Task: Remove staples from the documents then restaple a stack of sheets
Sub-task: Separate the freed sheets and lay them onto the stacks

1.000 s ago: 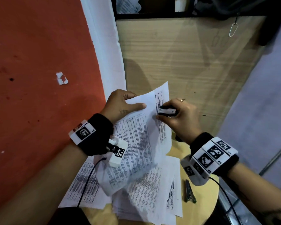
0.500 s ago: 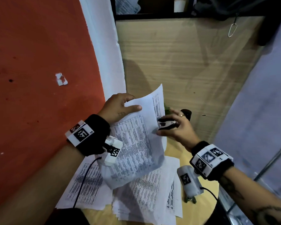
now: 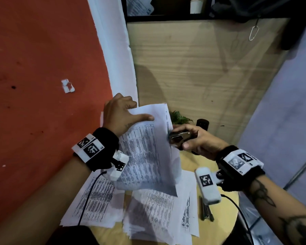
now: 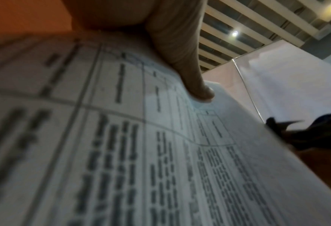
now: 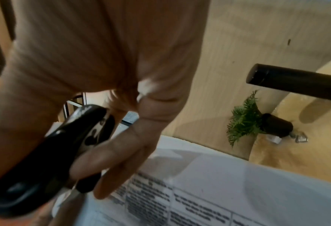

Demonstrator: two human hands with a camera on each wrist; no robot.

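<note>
White printed sheets, lifted above the table, are pinched at their top by my left hand, thumb flat across them. My right hand grips a black staple remover touching their right edge. Loose documents lie below both hands.

Round wooden table under loose sheets, stapler

White table-printed sheet, black staple remover
</note>
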